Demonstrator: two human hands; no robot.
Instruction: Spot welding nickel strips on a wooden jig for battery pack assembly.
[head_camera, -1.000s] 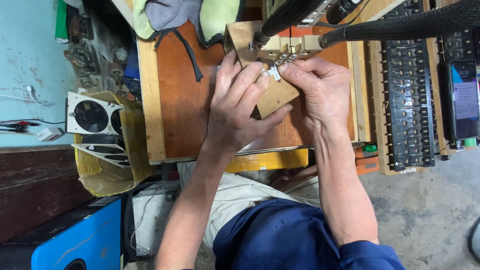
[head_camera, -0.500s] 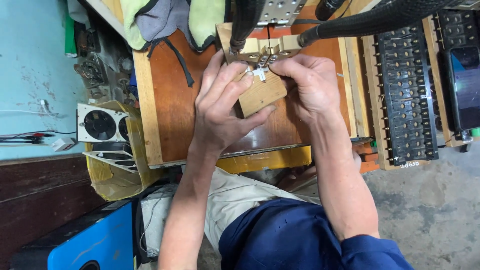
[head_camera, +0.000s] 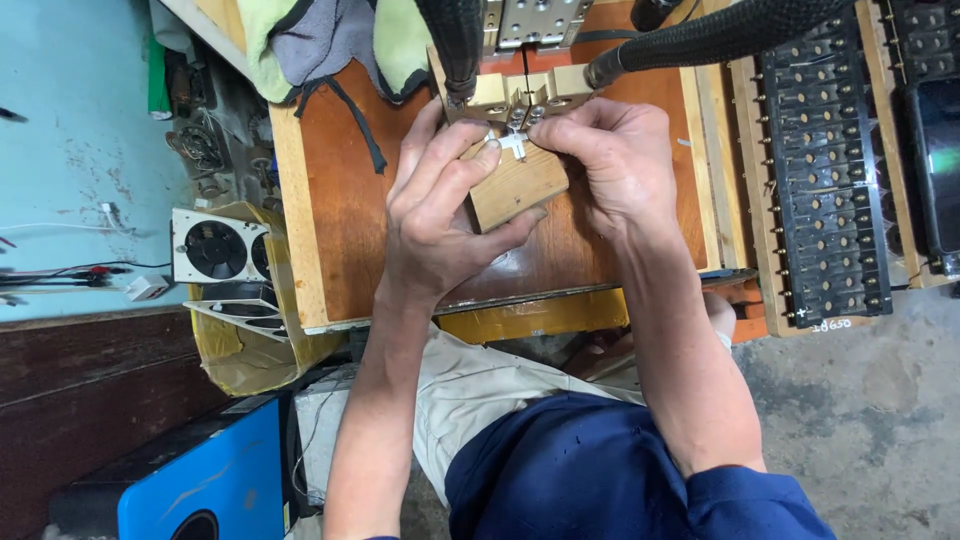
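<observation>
Two hands on wooden block (head_camera: 515, 185): left hand (head_camera: 440, 215) clamped on it, right hand (head_camera: 620, 160) pinching small metal piece (head_camera: 512, 145) atop

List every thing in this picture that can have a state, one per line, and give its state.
Left hand: gripping the wooden block, fingers at the small metal strip.
Right hand: fingertips pinching at the metal strip.
Wooden block: lying tilted on the workboard, held.
Small metal strip: on the block's top edge, under the machine head.
Cloths: crumpled at the board's far edge.
Fan unit: blades look still.
</observation>
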